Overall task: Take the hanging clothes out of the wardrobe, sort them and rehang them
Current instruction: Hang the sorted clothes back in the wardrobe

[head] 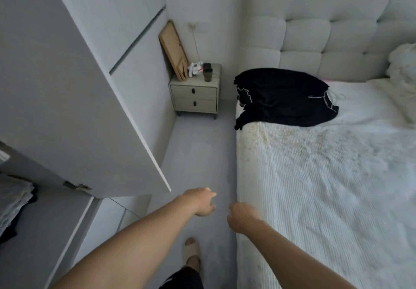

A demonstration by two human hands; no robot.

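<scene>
Your left hand (pixel 201 203) and right hand (pixel 242 217) are hanging loosely curled, holding nothing; black clothes (pixel 283 97) are lying well beyond them.

Black clothes (pixel 283 98), white ribbed bedspread (pixel 326 187)

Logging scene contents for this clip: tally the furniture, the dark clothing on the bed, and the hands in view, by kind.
Bed: 1
Nightstand: 1
Wardrobe door, open: 1
Black clothing pile on the bed: 1
Hands, both empty: 2 (left hand, right hand)
Total: 6
</scene>
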